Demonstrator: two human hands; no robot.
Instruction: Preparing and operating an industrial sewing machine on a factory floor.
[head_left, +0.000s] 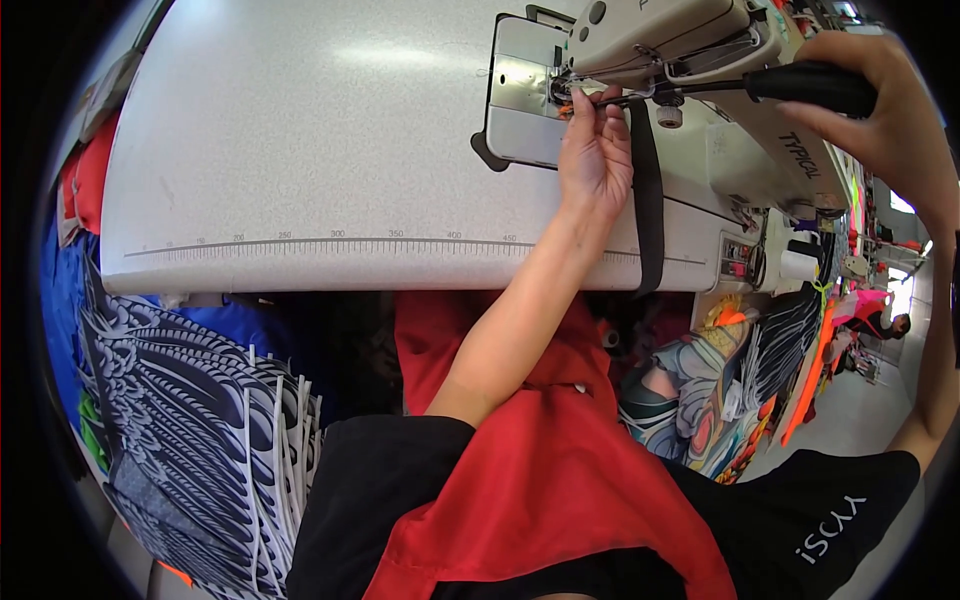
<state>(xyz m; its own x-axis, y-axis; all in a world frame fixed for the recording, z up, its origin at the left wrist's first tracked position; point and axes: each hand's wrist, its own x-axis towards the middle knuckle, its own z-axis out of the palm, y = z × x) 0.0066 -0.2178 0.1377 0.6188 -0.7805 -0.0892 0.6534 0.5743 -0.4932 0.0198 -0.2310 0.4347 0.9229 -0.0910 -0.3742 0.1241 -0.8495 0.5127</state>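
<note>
My right hand point(885, 115) grips the black handle of a screwdriver point(815, 88) at the upper right. Its dark shaft runs leftward across the front of the sewing machine point(790, 150) to the needle area. There my left hand point(597, 175) is closed, palm up, with thumb and fingertips pinched beside the presser foot at the shaft's far end. What the fingertips hold is hidden. A bit of orange shows by them. The shiny metal bed plate point(522, 85) lies just left of the fingers. From under the machine, a black strap point(648, 200) hangs over the table's front edge.
The white sewing table point(300, 150) has a ruler scale point(340, 246) along its near edge. Black-and-white patterned fabric point(190, 420) is piled at lower left, and colourful printed fabric point(690, 390) at lower right. A red apron point(550, 490) covers my lap. Another person point(885, 322) is far right.
</note>
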